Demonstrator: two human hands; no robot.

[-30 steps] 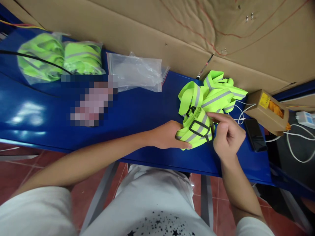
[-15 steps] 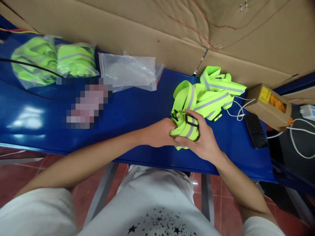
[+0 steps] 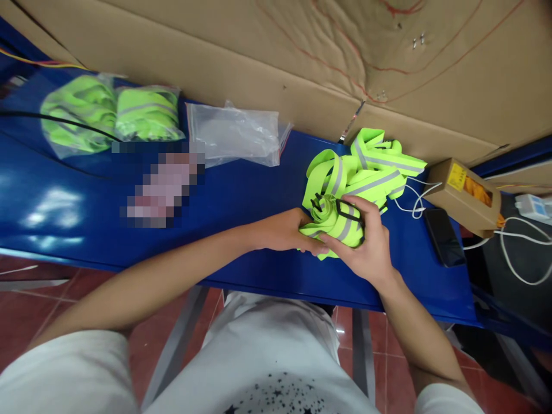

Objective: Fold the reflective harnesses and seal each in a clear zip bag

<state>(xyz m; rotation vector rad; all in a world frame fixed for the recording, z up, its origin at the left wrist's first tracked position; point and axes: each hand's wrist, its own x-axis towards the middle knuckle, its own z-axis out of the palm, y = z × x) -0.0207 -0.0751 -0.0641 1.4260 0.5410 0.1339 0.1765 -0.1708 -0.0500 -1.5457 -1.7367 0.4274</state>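
Note:
A rolled-up neon yellow-green reflective strap (image 3: 345, 227) with a grey stripe and a black buckle is held between my two hands just above the blue table. My right hand (image 3: 373, 244) wraps its right side, thumb in front and fingers over the top. My left hand (image 3: 288, 231) grips the roll's left edge, its fingers partly hidden beneath the strap. Right behind the roll lies a loose heap of the same reflective straps (image 3: 375, 181); whether the held roll joins it is hidden.
Left on the blue table (image 3: 241, 201) sit clear bags of green straps (image 3: 147, 115), a stack of plastic bags (image 3: 235, 135) and a blurred-out pinkish item (image 3: 166, 187). At right are a black phone (image 3: 445, 237), a cardboard box (image 3: 463, 198) and white cables (image 3: 517, 250). A cardboard wall stands behind.
The roll in my hands has shifted slightly right and turned, so its coiled end shows more. My left fingers now reach further under it. The whole view has also shifted a little.

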